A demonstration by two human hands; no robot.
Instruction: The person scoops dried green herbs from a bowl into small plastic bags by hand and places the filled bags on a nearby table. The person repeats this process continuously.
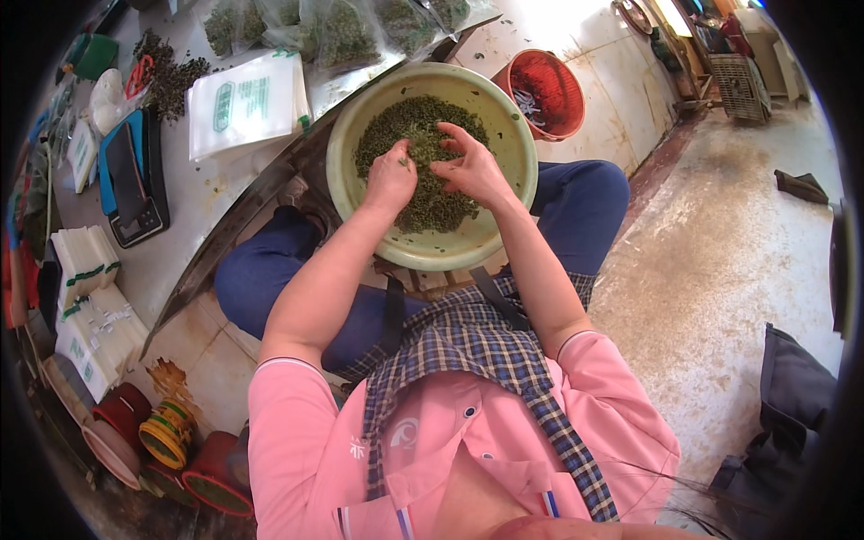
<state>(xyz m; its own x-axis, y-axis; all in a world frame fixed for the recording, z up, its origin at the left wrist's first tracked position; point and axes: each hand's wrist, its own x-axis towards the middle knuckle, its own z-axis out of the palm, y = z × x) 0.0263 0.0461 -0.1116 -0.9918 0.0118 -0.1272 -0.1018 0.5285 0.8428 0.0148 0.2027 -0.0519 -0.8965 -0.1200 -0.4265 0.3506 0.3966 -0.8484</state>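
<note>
A wide pale green plastic basin [432,260] stands before me, close to my knees. Small green peppercorn-like berries [432,209] cover much of its bottom. Over the berries, my left hand [391,177] has its fingers bent, with the fingertips by a light green clump [425,145]; whether it pinches part of this clump is hard to tell. Facing it from the right, my right hand [472,165] is spread, its fingers apart and curved around the clump's other side. A few loose berries and leaf bits stick to the basin's inner wall.
A red bucket [572,88] stands beyond the basin on the right. On the metal table [202,189] lie printed plastic bags [243,101], filled berry bags [344,34], dark dried stems [179,81], red-handled scissors [140,75] and a scale [138,216]. Several tubs, one yellow [167,435], stand lower left.
</note>
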